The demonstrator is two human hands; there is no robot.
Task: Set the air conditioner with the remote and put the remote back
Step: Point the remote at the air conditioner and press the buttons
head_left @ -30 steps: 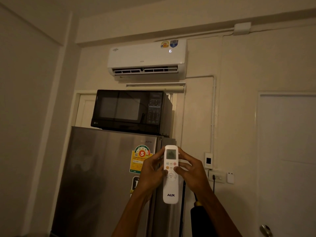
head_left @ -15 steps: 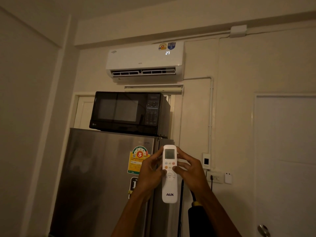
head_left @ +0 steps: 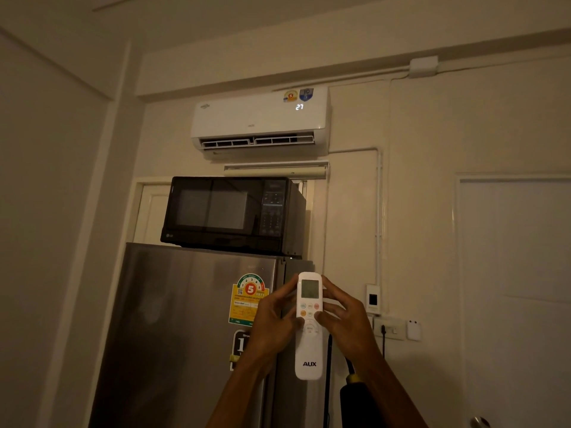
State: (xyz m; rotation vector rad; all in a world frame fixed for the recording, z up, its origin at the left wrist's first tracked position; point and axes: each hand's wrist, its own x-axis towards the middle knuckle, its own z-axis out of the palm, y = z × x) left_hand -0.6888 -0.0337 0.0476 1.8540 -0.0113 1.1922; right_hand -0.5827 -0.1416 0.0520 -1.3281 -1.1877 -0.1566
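A white AUX remote (head_left: 309,350) stands upright in front of me, screen end up, pointed toward the wall. My left hand (head_left: 272,322) grips its left side and my right hand (head_left: 346,322) grips its right side, both thumbs resting on the buttons below the screen. High on the wall hangs the white air conditioner (head_left: 259,125); its panel shows a lit "27" and its lower flap is open.
A black microwave (head_left: 228,214) sits on a steel fridge (head_left: 191,335) under the air conditioner. Wall sockets and a switch (head_left: 386,325) are right of my hands. A white door (head_left: 519,288) with a knob fills the right side. A dark object with a yellow band (head_left: 355,393) stands below my right forearm.
The air conditioner's display went from a partial digit to a steady "27". My hands and the remote stayed in the same grip; my head tilted slightly, shifting the scene down.
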